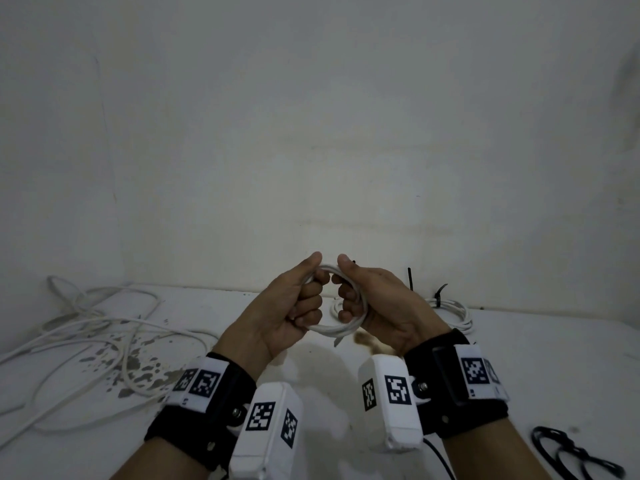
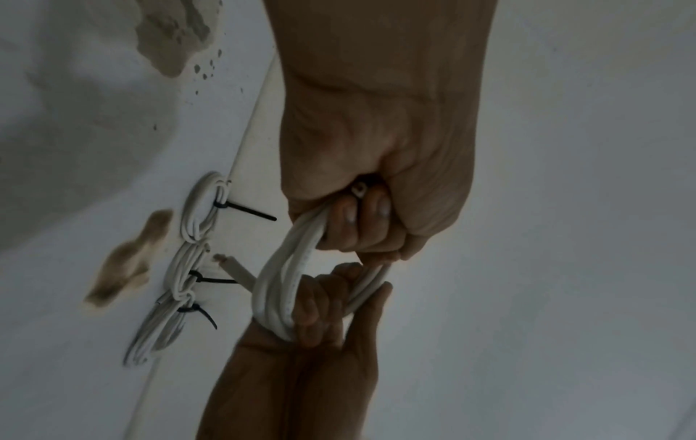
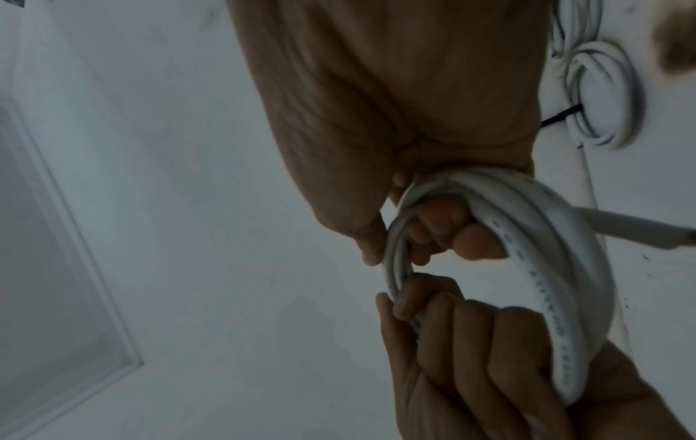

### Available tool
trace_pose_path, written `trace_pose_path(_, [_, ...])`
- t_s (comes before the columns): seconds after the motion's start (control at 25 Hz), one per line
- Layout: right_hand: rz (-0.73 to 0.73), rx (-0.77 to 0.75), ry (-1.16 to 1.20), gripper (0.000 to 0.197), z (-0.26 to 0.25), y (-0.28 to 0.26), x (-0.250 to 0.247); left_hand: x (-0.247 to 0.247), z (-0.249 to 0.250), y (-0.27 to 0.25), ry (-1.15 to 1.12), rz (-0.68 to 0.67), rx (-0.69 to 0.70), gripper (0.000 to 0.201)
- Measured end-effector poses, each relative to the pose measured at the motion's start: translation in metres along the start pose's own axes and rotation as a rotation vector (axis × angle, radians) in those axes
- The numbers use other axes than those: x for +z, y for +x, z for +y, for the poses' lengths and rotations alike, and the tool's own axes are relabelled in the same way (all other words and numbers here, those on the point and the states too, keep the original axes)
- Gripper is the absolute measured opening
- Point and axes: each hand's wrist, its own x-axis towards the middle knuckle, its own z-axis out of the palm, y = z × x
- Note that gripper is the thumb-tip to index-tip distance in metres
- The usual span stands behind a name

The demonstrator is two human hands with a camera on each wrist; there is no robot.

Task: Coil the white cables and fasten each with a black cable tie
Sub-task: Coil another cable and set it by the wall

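My head camera looks forward and down over both forearms at the white table [image 1: 519,358] and the wall behind it. Each wrist camera sits close under its palm, looking along my hand toward the fingers. All three views share the white coil [image 1: 346,327] [image 2: 278,285] [image 3: 557,268] between my hands, and the tied bundles [image 2: 192,214] [image 3: 602,98] lying beyond.

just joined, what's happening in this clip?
A person is bundling white cables. Both hands, the left hand and right hand, grip one white coil held above the table; no tie is on it yet. Three finished coils with black ties lie near the wall. Loose uncoiled cable lies at the left, and spare black ties lie at the near right.
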Motion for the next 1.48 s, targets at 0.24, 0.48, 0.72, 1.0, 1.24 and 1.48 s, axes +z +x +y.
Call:
trace_pose_path(0.24, [0.031,0.048,-0.051,0.039,0.008,0.004,-0.003,0.001,-0.006,0.003,-0.012,0.054,-0.024,0.03])
trace_pose_path(0.48, [0.048,0.052,-0.056,0.039,0.005,0.001,-0.005,-0.001,-0.009,0.004,0.051,0.046,-0.058,0.037])
trace_pose_path(0.72, [0.03,0.032,-0.1,0.043,0.007,0.0,-0.004,-0.004,-0.007,0.006,0.056,0.028,-0.15,0.037])
trace_pose_path(1.0, [0.054,0.042,-0.266,0.052,0.008,-0.003,-0.016,-0.006,-0.012,0.006,0.164,0.101,-0.191,0.036])
trace_pose_path(1.24, [0.127,0.067,-0.618,0.042,-0.004,-0.032,-0.057,0.005,-0.035,0.005,0.235,0.182,-0.171,0.037])
trace_pose_path(1.48, [0.121,0.256,-1.122,0.043,-0.04,-0.094,-0.14,0.055,-0.07,0.004,0.305,0.129,-0.228,0.044])
